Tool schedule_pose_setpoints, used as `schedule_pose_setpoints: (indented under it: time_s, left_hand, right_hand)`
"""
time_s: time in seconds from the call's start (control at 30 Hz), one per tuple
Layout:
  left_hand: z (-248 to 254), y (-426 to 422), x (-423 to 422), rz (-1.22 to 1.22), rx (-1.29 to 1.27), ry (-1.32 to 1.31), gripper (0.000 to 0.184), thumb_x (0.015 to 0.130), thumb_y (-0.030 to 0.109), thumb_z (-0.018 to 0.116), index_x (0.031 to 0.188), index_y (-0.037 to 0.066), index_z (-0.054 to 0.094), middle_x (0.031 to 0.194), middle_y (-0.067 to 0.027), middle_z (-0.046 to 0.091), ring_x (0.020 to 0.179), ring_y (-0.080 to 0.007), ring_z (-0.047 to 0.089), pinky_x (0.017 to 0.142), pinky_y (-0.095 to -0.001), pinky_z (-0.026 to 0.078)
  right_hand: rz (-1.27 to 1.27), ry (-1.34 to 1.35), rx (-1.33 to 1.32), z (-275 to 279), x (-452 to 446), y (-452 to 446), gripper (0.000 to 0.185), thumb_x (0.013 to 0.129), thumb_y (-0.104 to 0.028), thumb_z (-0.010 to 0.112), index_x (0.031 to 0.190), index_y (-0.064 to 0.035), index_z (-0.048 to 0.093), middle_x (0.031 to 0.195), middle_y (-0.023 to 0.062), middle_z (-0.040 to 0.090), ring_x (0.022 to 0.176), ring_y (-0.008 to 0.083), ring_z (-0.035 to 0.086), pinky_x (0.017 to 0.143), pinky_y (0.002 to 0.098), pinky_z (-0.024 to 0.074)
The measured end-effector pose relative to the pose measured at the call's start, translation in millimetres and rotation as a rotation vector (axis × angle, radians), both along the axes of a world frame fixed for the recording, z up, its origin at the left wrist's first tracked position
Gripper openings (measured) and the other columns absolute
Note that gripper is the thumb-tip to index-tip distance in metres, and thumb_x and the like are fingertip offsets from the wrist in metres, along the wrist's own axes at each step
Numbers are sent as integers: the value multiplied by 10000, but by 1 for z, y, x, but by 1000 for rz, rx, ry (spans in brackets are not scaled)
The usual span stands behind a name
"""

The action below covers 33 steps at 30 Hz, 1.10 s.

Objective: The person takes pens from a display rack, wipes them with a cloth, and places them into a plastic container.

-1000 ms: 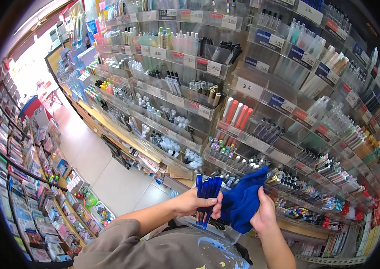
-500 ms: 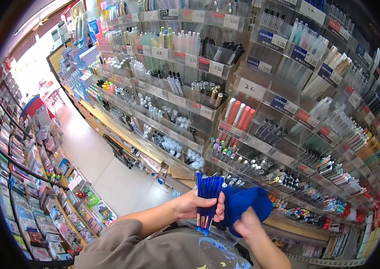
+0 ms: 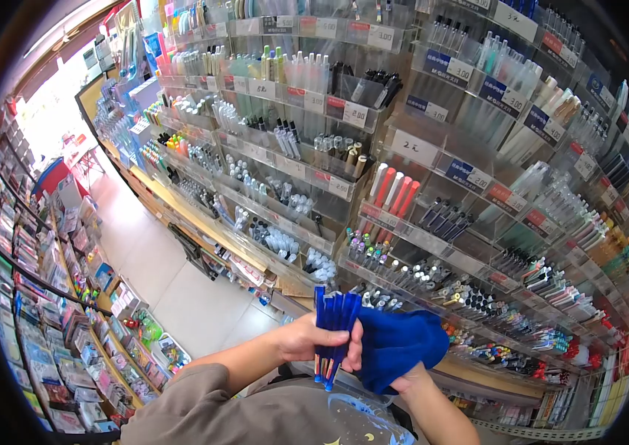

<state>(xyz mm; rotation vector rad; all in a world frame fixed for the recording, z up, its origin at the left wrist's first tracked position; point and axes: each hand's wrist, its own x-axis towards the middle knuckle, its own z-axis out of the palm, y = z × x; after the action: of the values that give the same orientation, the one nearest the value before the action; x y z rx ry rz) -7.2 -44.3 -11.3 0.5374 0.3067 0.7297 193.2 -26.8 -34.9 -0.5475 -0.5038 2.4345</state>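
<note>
Several blue pens (image 3: 337, 311) stand upright in a bunch in my left hand (image 3: 314, 340), its thumb and fingers wrapped round them. Just right of them is a blue cloth (image 3: 403, 345), bunched and draped over the fingers of my right hand (image 3: 413, 380). The cloth's left edge comes close to my left fingertips; whether they touch is hard to tell. Most of my right fingers are hidden beneath the cloth.
Ahead rise clear plastic racks (image 3: 433, 233) full of pens, with price tags (image 3: 413, 147) along their fronts. Red and white pens (image 3: 396, 191) stand in one slot. An aisle floor (image 3: 181, 289) runs at left, beside low shelves of packaged goods (image 3: 62, 348).
My left hand has moved slightly left with the pens. The cloth has spread wider and now covers more of my right hand, which has shifted a little lower.
</note>
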Motion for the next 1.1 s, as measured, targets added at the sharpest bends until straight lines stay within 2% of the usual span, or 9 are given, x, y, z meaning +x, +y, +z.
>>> schedule_pose_setpoints:
  time_s: [0.03, 0.1, 0.13, 0.27, 0.37, 0.63, 0.77, 0.9, 1.1]
  left_hand:
    - [4, -2, 4, -13, -30, 37, 210, 845, 138, 581, 1006, 21, 515, 864, -113, 604, 833, -221, 607, 729, -323, 509]
    - [1, -6, 16, -46, -120, 111, 230, 824, 109, 610, 1024, 30, 529, 873, -79, 610, 788, -157, 607, 705, -292, 499]
    - [-8, -7, 21, -79, -49, 164, 220, 877, 141, 533, 1030, -17, 514, 886, -151, 609, 845, -250, 625, 762, -338, 524]
    - [-5, -12, 30, -127, -133, 313, 231, 888, 121, 503, 1047, -44, 532, 944, -176, 612, 890, -258, 622, 794, -337, 520]
    - [22, -15, 30, -148, -177, 479, 235, 896, 124, 490, 1059, -41, 531, 983, -182, 608, 920, -263, 616, 816, -341, 513]
    - [-20, -24, 30, -167, -293, 209, 253, 891, 165, 520, 1042, -37, 536, 912, -116, 609, 923, -269, 612, 830, -353, 508]
    - [-38, -28, 27, -262, -352, 43, 227, 898, 172, 506, 1026, -11, 547, 886, -80, 592, 896, -230, 607, 834, -351, 490]
    - [-38, -26, 33, -408, -377, 29, 190, 894, 180, 516, 990, 19, 547, 827, -38, 562, 899, -186, 580, 811, -299, 470]
    - [-15, -13, 30, -441, -286, 91, 163, 890, 195, 527, 926, 36, 529, 760, -17, 524, 800, -167, 574, 775, -290, 476]
  right_hand:
    - [29, 134, -35, -27, 8, -2, 348, 827, -237, 578, 1081, -7, 518, 995, 111, 586, 871, 191, 585, 810, 307, 470]
    - [53, 68, -48, -18, 10, -4, 345, 815, -209, 614, 1084, -10, 530, 1013, 88, 591, 890, 161, 584, 797, 292, 481]
    - [49, -1, -45, -9, 8, -5, 345, 809, -195, 632, 1086, -12, 536, 1022, 77, 594, 900, 145, 584, 791, 284, 486]
    - [10, -390, 152, 18, -1, -3, 221, 791, -96, 653, 988, -14, 594, 895, 43, 634, 769, 107, 597, 703, 256, 494]
    - [-30, -401, 290, 14, -6, -2, 157, 787, -72, 649, 928, -11, 616, 850, 45, 646, 741, 108, 602, 697, 259, 497]
    - [-148, -405, 259, 27, -14, -5, 154, 787, -64, 645, 927, -4, 620, 856, 61, 650, 743, 116, 610, 704, 258, 496]
    - [20, -457, 350, 18, -9, -5, 227, 742, -47, 687, 954, -11, 614, 871, 40, 646, 781, 115, 602, 737, 265, 484]
    - [27, -480, 358, 20, -11, -6, 288, 682, -18, 729, 948, -25, 619, 877, 23, 640, 778, 109, 596, 746, 264, 478]
    - [-58, -520, 328, 23, -16, -1, 188, 711, -23, 701, 885, -29, 629, 821, 27, 643, 730, 107, 602, 704, 252, 490]
